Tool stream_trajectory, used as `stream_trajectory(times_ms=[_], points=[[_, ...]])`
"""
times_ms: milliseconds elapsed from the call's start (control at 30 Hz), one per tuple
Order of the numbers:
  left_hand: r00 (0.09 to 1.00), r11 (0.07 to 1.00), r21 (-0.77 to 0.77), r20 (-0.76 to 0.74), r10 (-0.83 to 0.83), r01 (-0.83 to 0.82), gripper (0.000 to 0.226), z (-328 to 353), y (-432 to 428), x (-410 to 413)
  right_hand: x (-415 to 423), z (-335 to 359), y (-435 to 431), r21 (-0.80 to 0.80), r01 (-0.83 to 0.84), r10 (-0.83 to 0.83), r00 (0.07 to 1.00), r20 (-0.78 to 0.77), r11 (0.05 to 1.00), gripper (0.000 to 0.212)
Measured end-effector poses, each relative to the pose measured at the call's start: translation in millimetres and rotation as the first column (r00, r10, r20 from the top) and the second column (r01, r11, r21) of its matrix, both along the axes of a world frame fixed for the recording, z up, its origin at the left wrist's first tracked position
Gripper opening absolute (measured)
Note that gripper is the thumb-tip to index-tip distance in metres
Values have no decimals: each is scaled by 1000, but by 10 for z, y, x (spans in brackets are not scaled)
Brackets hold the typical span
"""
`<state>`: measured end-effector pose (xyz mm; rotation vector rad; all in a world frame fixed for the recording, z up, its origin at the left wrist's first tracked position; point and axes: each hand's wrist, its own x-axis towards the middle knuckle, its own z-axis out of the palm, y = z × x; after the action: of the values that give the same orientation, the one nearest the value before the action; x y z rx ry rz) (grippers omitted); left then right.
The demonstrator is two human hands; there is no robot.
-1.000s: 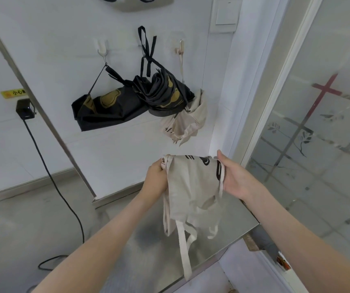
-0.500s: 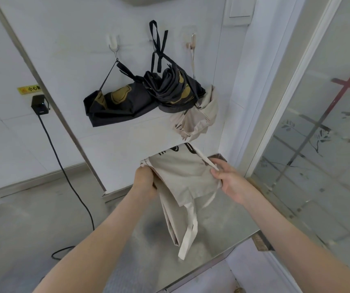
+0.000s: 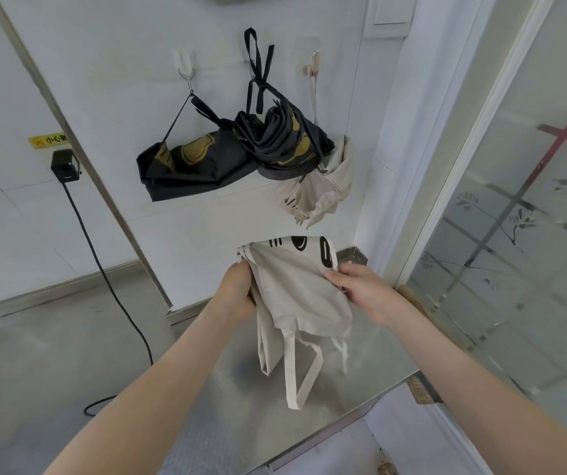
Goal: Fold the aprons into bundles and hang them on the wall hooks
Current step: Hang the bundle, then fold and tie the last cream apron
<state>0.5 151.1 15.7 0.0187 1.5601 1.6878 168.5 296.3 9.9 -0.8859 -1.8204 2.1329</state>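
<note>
Your right hand (image 3: 361,289) has slid in over the front of the cream apron (image 3: 296,293). Your left hand (image 3: 237,293) grips its left edge. Your right fingers (image 3: 335,276) pinch its right edge, so the apron hangs between your fingers, above the worktop (image 3: 371,378). The straps (image 3: 292,375) dangle below your fingers. If you roll now, they may slip out, and the bundle could fall open before it gets to a hook (image 3: 314,63) above your fingers.

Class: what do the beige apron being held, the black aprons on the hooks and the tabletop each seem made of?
Beige apron: matte woven cotton or canvas, judging by soft creases and flat tape straps. Black aprons: thinner, smoother cloth, perhaps polyester; slight sheen. Tabletop: brushed metal, probably stainless steel; dull grey reflections.
</note>
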Motion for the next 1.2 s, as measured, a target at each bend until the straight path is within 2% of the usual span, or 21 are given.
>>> stream_trajectory(times_ms=[67,133,233,333,467,533,633,733,767,800,867,967,1067,1133,1200], points=[[1000,1000,0,-6,-5,5,21,3,-9,1,-40,23,-11,0,74,-74,995,-61,997,28],[999,1000,-10,-32,-20,20,22,2,-29,-10,-54,80,-21,-28,153,-155,979,-131,988,16],[995,997,-53,-87,-51,46,22,20,-78,-4,-90,144,-6,-62,239,-247,946,-209,969,18],[994,997,-1,-69,-82,82,21,3,-84,16,-121,187,-19,-81,298,-308,926,-220,951,19],[999,998,63,37,-20,18,23,65,-41,34,-92,181,-54,-23,214,-215,963,-164,977,12],[998,996,84,63,-25,19,26,132,-19,27,-55,148,-59,73,132,-125,987,-99,989,5],[989,992,103,114,-89,77,27,193,-6,51,-23,83,-34,267,100,-104,995,1,959,8],[972,983,116,169,-162,143,26,203,-43,114,0,42,-6,371,60,-81,996,40,927,13],[969,981,109,170,-178,161,24,179,-60,109,4,24,-9,344,42,-52,998,19,938,23],[965,979,100,177,-193,177,22,160,-90,111,6,19,-24,253,36,-29,999,-32,967,35],[962,977,63,172,-211,203,20,108,-142,87,-9,16,-41,-5,13,-14,990,-139,1000,54],[963,973,48,139,-232,227,25,62,-201,53,-54,82,-107,-176,-40,-4,971,-239,984,40],[973,974,26,45,-227,226,25,93,-246,46,-113,137,-171,-262,22,-89,966,-244,965,32],[982,978,108,-84,-168,177,15,106,-279,27,-143,146,-187,-295,108,-181,955,-236,950,27],[969,955,239,-216,-121,173,22,148,-328,12,-155,157,-181,-301,168,-244,941,-235,939,20]])
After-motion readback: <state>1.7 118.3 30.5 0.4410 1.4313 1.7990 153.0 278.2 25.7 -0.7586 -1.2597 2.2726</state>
